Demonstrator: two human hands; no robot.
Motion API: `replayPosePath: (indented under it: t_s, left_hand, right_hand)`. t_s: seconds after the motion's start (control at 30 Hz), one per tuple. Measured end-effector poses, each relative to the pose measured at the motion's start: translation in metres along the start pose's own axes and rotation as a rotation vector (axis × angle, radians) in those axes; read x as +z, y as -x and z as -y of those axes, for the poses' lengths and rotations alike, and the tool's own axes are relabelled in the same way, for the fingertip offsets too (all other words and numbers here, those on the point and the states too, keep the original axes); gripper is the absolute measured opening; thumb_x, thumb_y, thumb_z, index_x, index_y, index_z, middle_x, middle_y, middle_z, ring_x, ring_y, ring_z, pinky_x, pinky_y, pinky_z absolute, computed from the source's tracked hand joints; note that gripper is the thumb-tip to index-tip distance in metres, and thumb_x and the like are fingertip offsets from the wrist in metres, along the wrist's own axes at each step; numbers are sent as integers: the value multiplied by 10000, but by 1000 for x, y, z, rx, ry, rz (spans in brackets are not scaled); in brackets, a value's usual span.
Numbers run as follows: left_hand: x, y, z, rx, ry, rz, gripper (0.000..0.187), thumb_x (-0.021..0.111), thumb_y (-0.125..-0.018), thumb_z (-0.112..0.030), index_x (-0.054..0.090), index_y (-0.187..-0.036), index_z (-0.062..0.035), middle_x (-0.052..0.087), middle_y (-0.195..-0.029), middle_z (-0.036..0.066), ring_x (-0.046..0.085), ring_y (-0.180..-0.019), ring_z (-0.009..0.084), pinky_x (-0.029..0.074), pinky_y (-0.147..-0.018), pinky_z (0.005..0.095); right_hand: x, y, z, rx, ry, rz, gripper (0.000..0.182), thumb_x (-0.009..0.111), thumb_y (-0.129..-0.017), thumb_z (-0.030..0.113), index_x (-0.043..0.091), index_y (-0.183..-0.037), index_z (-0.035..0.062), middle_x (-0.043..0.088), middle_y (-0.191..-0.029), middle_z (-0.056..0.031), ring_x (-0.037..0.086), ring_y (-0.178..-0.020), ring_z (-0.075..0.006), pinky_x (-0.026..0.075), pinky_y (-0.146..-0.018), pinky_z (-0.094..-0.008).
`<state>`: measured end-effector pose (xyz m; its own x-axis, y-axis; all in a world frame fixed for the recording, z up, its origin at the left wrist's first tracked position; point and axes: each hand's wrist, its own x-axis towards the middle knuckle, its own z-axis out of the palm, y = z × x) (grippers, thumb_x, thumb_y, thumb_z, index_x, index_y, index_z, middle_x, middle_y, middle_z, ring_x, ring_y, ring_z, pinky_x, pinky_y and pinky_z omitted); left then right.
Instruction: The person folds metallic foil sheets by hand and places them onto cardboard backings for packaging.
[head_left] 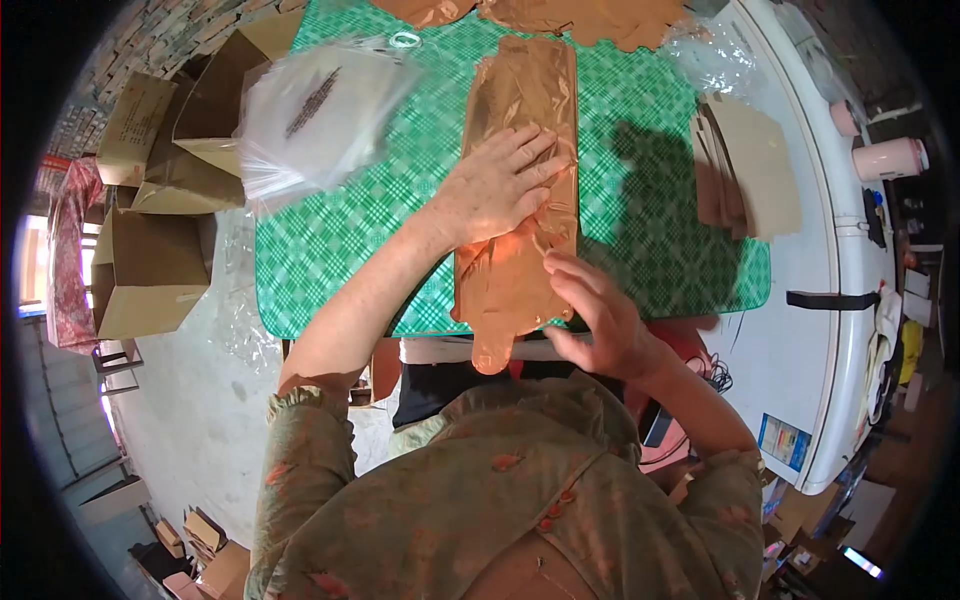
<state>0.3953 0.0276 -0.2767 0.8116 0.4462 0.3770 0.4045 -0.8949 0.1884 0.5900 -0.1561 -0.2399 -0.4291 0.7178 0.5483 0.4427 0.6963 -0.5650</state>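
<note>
The left hand [505, 180] lies flat, fingers slightly spread, likely steadying the foil [515, 85] overhanging the table [330, 232] at six o'clock; the right hand [600, 315], thumb parted from fingers, is at the foil's five-o'clock edge.

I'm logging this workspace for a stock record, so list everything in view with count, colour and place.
Folded foil strip: one, copper, table centre
Other foil: count unclear, copper, far edge
Table cover: one, green check, beneath them
Bag stack: one, clear, table's left
Ring: one, white, beside bags
Crumpled film: count unclear, clear, far right
Flat sheets: several, tan, table's right
Boxes: several, brown, left
Patterned cloth: one, pink, far left
Strap: one, black, right, on white surface
Edge clutter: too small to count
Left hand: one, bare, flat on foil
Right hand: one, bare, at foil's near right edge
</note>
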Motion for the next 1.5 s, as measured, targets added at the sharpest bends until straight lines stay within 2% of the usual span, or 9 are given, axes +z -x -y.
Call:
replayPosePath:
  t_s: [0.07,0.2,0.43,0.87,1.07,1.17,1.27,1.3,1.5]
  left_hand:
    - [1,0,-1,31,-55,-43,544,558,-1059,-333,557,-1551,-102,501,-1618,126,401,-1536,316,274,-1309,445]
    - [2,0,-1,10,-18,-34,561,568,-1057,-329,533,-1569,-103,493,-1626,139,400,-1540,328,284,-1306,463]
    - [-7,-2,-4,-103,170,15,608,531,-1087,-343,435,-1628,-85,476,-1644,165,390,-1554,360,279,-1308,484]
    - [-30,-6,-2,-221,577,118,771,407,-1115,-575,312,-1685,-64,332,-1725,207,245,-1625,368,199,-1327,472]
    - [-66,-4,-18,-273,733,92,614,456,-1144,-434,412,-1644,-82,421,-1686,181,343,-1593,339,285,-1301,443]
    - [-74,23,-18,-264,584,30,519,556,-1105,-214,477,-1600,-80,480,-1645,172,406,-1559,346,350,-1277,439]
    - [-87,60,-28,-245,385,89,595,616,-986,-6,513,-1568,-79,503,-1619,178,421,-1546,363,374,-1270,451]
    - [-88,75,-33,-233,354,111,701,645,-869,83,527,-1546,-55,510,-1604,193,422,-1541,379,378,-1274,463]
    - [-87,133,-89,-197,323,102,792,740,-830,-15,496,-1583,-52,501,-1619,186,427,-1539,390,361,-1275,518]
  right_hand:
    - [-1,4,-20,-123,176,29,659,720,-786,-74,511,-1409,-29,596,-1429,-237,623,-1321,-415,541,-1085,-484]
    - [-6,-13,-52,-32,536,76,444,689,-836,-10,650,-1279,-5,667,-1355,-127,650,-1246,-315,510,-1041,-438]
    - [0,-36,-73,-104,419,119,295,688,-860,112,739,-1128,0,727,-1217,-125,662,-1213,-305,530,-1054,-453]
    - [-5,-26,-69,-22,331,129,346,668,-862,93,740,-1185,-10,727,-1284,-140,652,-1270,-331,543,-1081,-458]
    - [-7,-10,-56,28,250,122,345,662,-879,82,740,-1203,-4,724,-1304,-134,640,-1297,-339,541,-1086,-445]
    - [-10,-2,-49,34,227,132,345,662,-884,78,739,-1211,-2,722,-1311,-136,635,-1310,-338,540,-1088,-442]
    - [-14,6,-35,50,201,141,341,665,-890,74,740,-1214,-1,721,-1316,-136,632,-1319,-334,539,-1092,-439]
    - [-15,10,-31,48,204,149,340,667,-892,73,739,-1215,-1,720,-1318,-136,631,-1322,-334,539,-1092,-438]
    - [-13,29,-15,42,169,155,326,680,-895,79,744,-1205,-2,712,-1337,-137,623,-1342,-336,539,-1099,-433]
